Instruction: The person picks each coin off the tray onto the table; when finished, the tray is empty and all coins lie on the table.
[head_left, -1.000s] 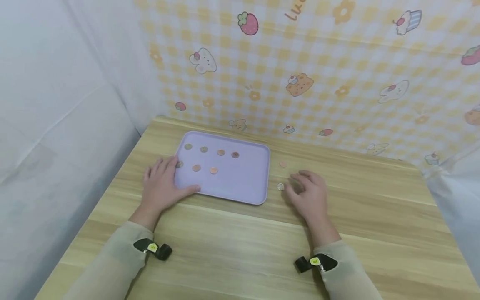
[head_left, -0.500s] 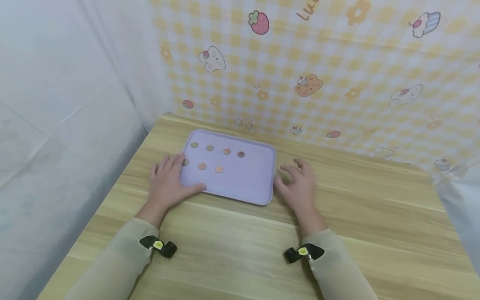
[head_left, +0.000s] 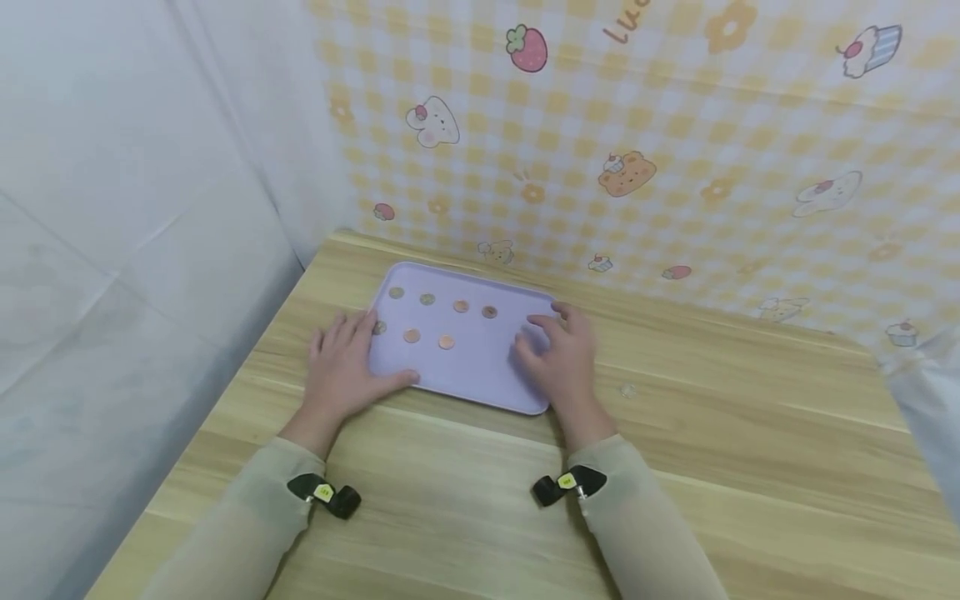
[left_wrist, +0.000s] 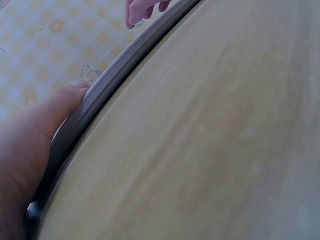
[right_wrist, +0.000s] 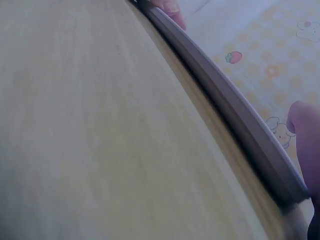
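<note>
**Two hands at a lilac tray of coins**

Nearest, at the bottom of the head view: two pale sleeves, each with a small black clip at the cuff, on a wooden table (head_left: 465, 517). Just above, left of centre: left hand (head_left: 341, 375) laid flat at the tray's left edge, fingers straight and spread, thumb along the near rim, gripping nothing. In the left wrist view, thumb (left_wrist: 60, 107) pressed against the grey-looking rim. Right of centre: right hand (head_left: 558, 358) over the tray's right end, fingers loosely curled downward; whether anything is pinched under them cannot be told. Between the hands, mid-frame: lilac tray (head_left: 480, 371), flat on the table, with seven coins (head_left: 447, 342) in two rows toward its far left part. To the right of the right hand, apart from the tray: one pale coin (head_left: 627, 390) on bare wood. Farthest, upper frame: yellow checked backdrop (head_left: 675, 167) with strawberries, bears and cupcakes; white sheet (head_left: 135, 192) at upper left.
</note>
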